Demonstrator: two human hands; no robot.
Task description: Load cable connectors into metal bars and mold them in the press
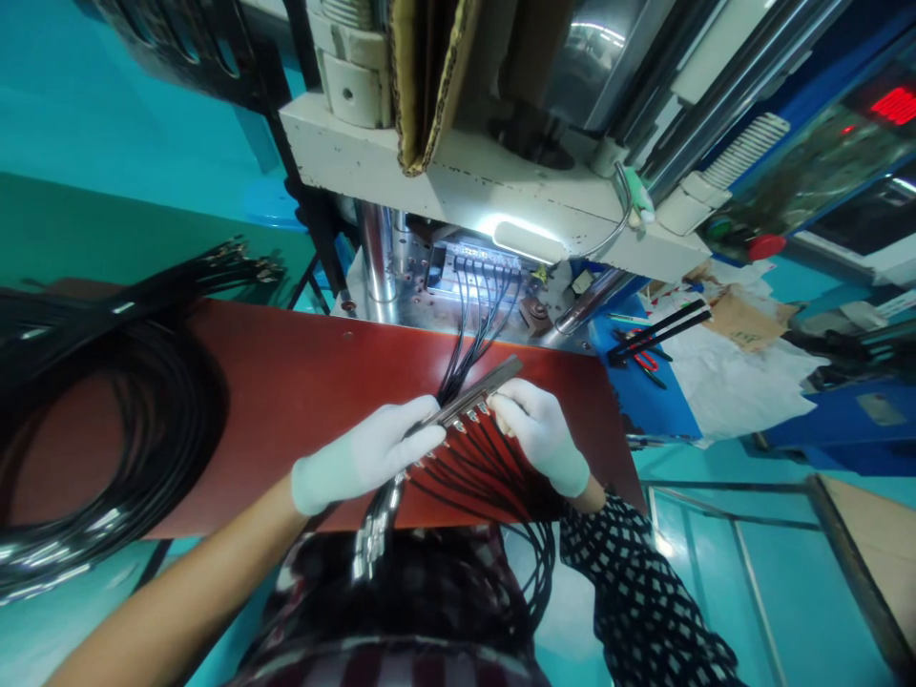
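Note:
My left hand [379, 442], in a white glove, grips a long metal bar [476, 389] between thumb and fingers. The bar slants up to the right above the red-brown board. A row of small metal cable connectors [465, 420] sticks out along its lower edge, and thin black cables [465, 472] trail from them toward my lap. My right hand [533, 429], also gloved, pinches at the connector nearest the bar's right end; its fingertips partly hide that piece. Behind the bar, another bunch of black cables [465, 353] runs into a lit metal mold [476, 272] in the press.
A thick coil of black cables [172, 420] lies on the left of the board [286, 372]. The press's upper plate [458, 186] overhangs the mold. To the right, pliers [648, 367] rest on a blue surface beside white wrapping [737, 372]. A red button [765, 248] sits farther back.

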